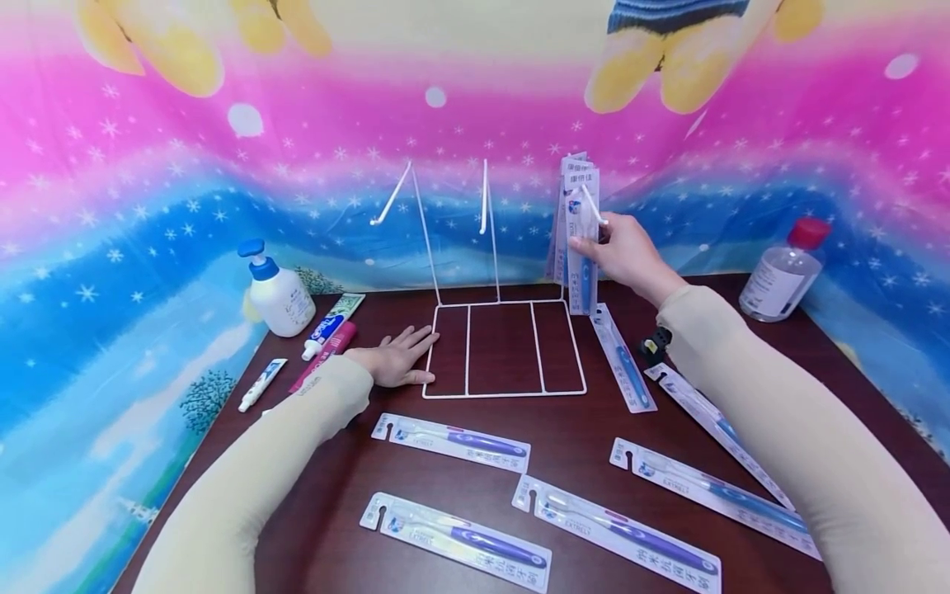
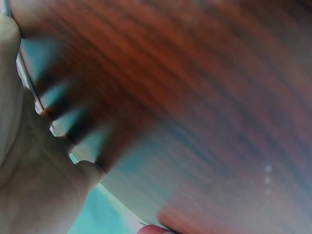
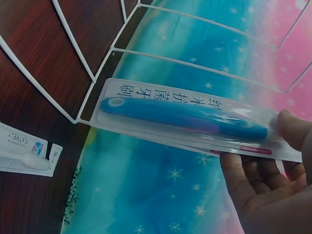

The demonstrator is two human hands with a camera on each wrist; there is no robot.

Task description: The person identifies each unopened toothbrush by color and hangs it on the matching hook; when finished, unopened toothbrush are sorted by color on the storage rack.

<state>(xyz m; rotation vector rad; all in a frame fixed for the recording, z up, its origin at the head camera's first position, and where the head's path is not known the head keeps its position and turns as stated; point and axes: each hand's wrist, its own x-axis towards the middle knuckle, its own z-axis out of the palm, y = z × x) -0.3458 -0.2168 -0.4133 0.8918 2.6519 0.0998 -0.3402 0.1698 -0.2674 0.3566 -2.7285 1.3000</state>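
Note:
My right hand [image 1: 629, 254] pinches a packaged toothbrush [image 1: 583, 285] between thumb and fingers at the right-hand hook of a white wire rack [image 1: 505, 395]. The pack hangs upright there, in front of other packs [image 1: 557, 239] partly hidden behind it. In the right wrist view, the toothbrush's blue handle [image 3: 185, 117] shows through clear plastic, and my thumb [image 3: 292, 129] presses near one end. My left hand [image 1: 397, 359] lies flat on the dark table with fingers spread, fingertips at the rack's left side. Beside the rack's right side lies another blue toothbrush pack [image 1: 625, 363].
Purple toothbrush packs [image 1: 460, 540] and more blue ones [image 1: 716, 495] lie in front. Left are a pump bottle [image 1: 280, 299], a green-and-white toothpaste tube [image 1: 334, 324], a pink tube [image 1: 326, 355] and a small tube [image 1: 263, 384]. A red-capped bottle [image 1: 783, 276] stands right.

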